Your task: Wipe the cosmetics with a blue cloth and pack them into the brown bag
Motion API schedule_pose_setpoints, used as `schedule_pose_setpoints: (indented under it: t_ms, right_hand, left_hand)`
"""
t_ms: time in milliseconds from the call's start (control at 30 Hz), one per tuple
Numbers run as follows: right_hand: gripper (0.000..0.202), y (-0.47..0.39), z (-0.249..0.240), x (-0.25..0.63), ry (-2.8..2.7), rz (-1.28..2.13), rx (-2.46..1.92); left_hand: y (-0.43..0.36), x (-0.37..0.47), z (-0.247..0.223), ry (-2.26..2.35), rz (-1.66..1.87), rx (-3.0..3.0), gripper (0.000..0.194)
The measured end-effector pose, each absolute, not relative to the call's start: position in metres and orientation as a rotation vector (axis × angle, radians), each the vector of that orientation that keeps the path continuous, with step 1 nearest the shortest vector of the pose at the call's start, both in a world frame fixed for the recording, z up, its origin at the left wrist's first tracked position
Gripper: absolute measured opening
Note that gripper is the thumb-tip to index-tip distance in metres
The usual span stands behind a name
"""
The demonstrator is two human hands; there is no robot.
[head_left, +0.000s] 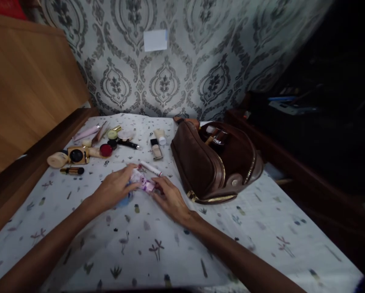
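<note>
Between my hands is a small pink and purple packet (144,184), close above the printed cloth. My left hand (117,185) has its thumb and fingers closed on the packet's left end. My right hand (172,199) pinches its right end. Just beyond the packet lies a slim white stick with a red band (151,168). Something blue (125,200) shows below my left hand; its kind is unclear. Right of my hands stands an open brown handbag (196,156), its gold zip undone and a few items visible inside.
Makeup items lie at the back left, among them a black-and-gold compact (78,155), a red round pot (106,150) and a black pen (128,143). A foundation bottle (156,149) and a cream tube (160,136) lie behind the packet. A wooden panel (33,85) borders the left.
</note>
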State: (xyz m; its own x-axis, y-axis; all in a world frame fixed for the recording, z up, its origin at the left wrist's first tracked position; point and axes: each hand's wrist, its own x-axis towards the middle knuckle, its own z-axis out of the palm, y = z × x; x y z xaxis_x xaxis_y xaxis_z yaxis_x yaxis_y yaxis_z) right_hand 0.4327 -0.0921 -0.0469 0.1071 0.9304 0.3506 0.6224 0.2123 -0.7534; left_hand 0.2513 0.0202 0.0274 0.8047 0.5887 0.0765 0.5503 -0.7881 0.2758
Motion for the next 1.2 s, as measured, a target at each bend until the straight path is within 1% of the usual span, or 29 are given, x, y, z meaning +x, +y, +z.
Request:
schedule_pose_setpoints:
  t_ms: [33,100,167,233,300,367,500,567,667,767,867,1000,1100,1200]
  right_hand:
    - [0.026,-0.095,-0.048,0.433,-1.625,0.431,-1.519]
    - [0.025,-0.098,-0.047,0.432,-1.689,0.381,-1.555]
    - [0.034,-0.097,-0.047,0.428,-1.767,0.316,-1.618]
    - [0.039,-0.092,-0.046,0.424,-1.830,0.265,-1.700]
    - [0.035,-0.087,-0.046,0.422,-1.843,0.236,-1.756]
    - [0.027,-0.084,-0.047,0.421,-1.814,0.239,-1.753]
    - [0.022,-0.084,-0.049,0.423,-1.754,0.290,-1.665]
    - [0.020,-0.085,-0.050,0.424,-1.748,0.297,-1.646]
    - [0.017,-0.086,-0.051,0.424,-1.745,0.294,-1.667]
    - [0.018,-0.085,-0.052,0.424,-1.733,0.308,-1.659]
    - [0.020,-0.084,-0.053,0.425,-1.715,0.323,-1.638]
    - [0.018,-0.084,-0.053,0.427,-1.705,0.345,-1.621]
    - [0.018,-0.085,-0.052,0.429,-1.709,0.351,-1.606]
    - [0.019,-0.087,-0.051,0.431,-1.698,0.370,-1.569]
  left_hand:
    - [0.020,0.244,0.024,0.903,0.286,2.673,0.037]
    - [0.015,0.229,0.014,0.832,0.348,2.595,0.037]
    - [0.006,0.216,0.001,0.680,0.353,2.632,0.042]
    - [-0.001,0.204,-0.013,0.598,0.374,2.736,0.041]
    - [-0.005,0.195,-0.021,0.591,0.423,2.817,0.030]
    - [-0.005,0.192,-0.020,0.625,0.455,2.812,0.028]
    - [-0.006,0.213,-0.004,0.695,0.575,2.682,0.027]
    - [-0.008,0.232,0.000,0.623,0.650,2.647,0.023]
    - [-0.006,0.256,-0.006,0.449,0.678,2.663,0.018]
    - [0.002,0.261,-0.018,0.386,0.703,2.707,0.018]
    - [0.016,0.249,-0.027,0.470,0.733,2.738,0.020]
    - [0.032,0.229,-0.031,0.739,0.706,2.779,0.025]
    - [0.040,0.222,-0.028,0.923,0.611,2.787,0.027]
    - [0.043,0.221,-0.020,1.005,0.577,2.765,0.026]
